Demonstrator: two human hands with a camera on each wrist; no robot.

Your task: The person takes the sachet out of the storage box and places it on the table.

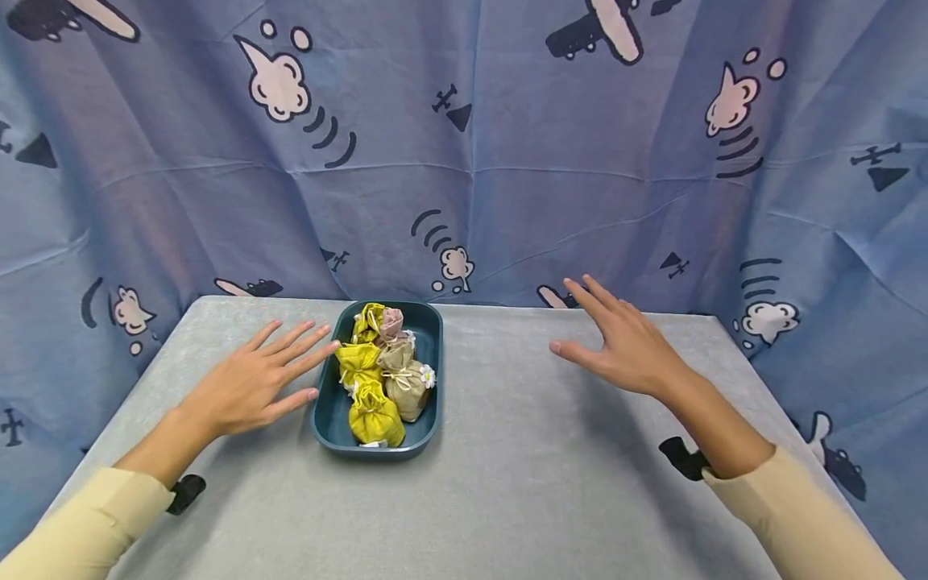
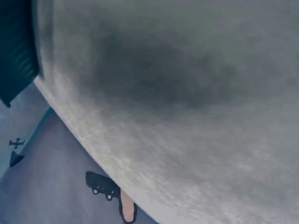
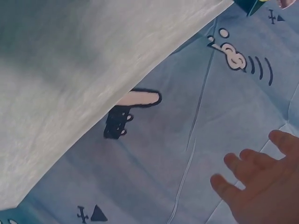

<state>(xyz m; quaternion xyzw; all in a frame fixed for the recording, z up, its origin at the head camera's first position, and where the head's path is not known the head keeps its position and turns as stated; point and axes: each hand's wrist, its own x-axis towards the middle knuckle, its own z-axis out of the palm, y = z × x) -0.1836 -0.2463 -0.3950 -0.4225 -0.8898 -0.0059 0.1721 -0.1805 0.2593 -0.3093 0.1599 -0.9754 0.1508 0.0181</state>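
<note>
Hanging around the grey rectangular table (image 1: 500, 491) is blue printed curtain cloth (image 1: 406, 105); empty, fingers spread, left hand (image 1: 254, 383) and right hand (image 1: 623, 346) are flanking a teal oblong tray (image 1: 429, 346) of yellow-and-beige cloth pouches (image 1: 375, 415).

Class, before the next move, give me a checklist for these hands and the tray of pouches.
1. Left hand holds nothing, fingers spread: ok.
2. Right hand holds nothing: ok.
3. Tray rests on the table: ok.
4. Pouches inside the tray: ok.
5. Right hand beside the pouches: not ok; it hovers apart.
6. Left fingers clear of the tray: cannot tell; they overlap its rim in view.
</note>
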